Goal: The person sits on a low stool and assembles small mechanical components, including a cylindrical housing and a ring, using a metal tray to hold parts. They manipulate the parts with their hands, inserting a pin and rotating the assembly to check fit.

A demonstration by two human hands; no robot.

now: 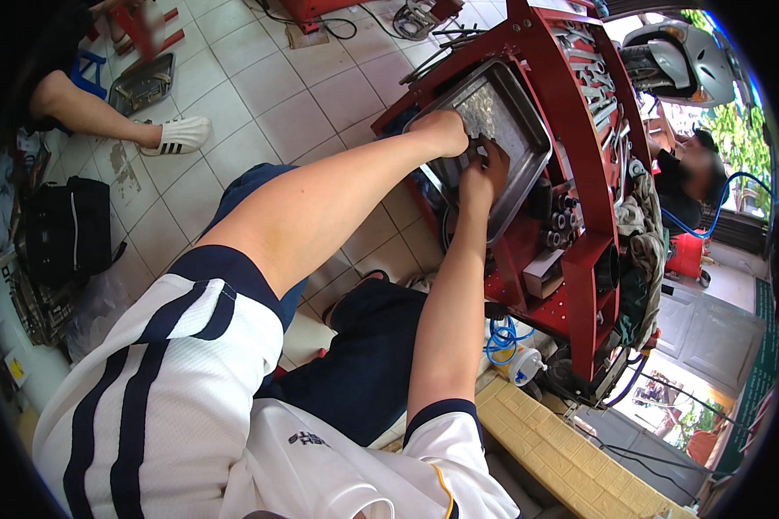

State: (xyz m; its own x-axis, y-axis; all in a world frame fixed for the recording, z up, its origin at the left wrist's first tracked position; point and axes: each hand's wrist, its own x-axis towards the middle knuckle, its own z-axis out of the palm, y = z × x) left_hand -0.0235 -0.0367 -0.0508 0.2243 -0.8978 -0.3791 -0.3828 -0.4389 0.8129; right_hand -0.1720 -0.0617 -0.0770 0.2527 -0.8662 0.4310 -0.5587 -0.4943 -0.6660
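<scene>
Both my hands are over a grey metal tray [521, 164] on the red tool cart. My left hand [442, 133] is closed, its fingers curled down toward the middle of the tray. Close beside it, my right hand [485, 176] has its fingers bent, with the fingertips almost meeting the left ones. A small dark piece [473, 148] shows between the two hands, too small and covered to name. Light, shiny bits [489, 108] lie in the far part of the tray.
Wrenches [590, 82] fill the red cart [571, 268], with sockets [556, 221] and a small box [543, 273] lower down. A motorcycle [679, 60] and a person [692, 177] are at right. Another person's shoe [177, 136] and a black bag [67, 229] are at left.
</scene>
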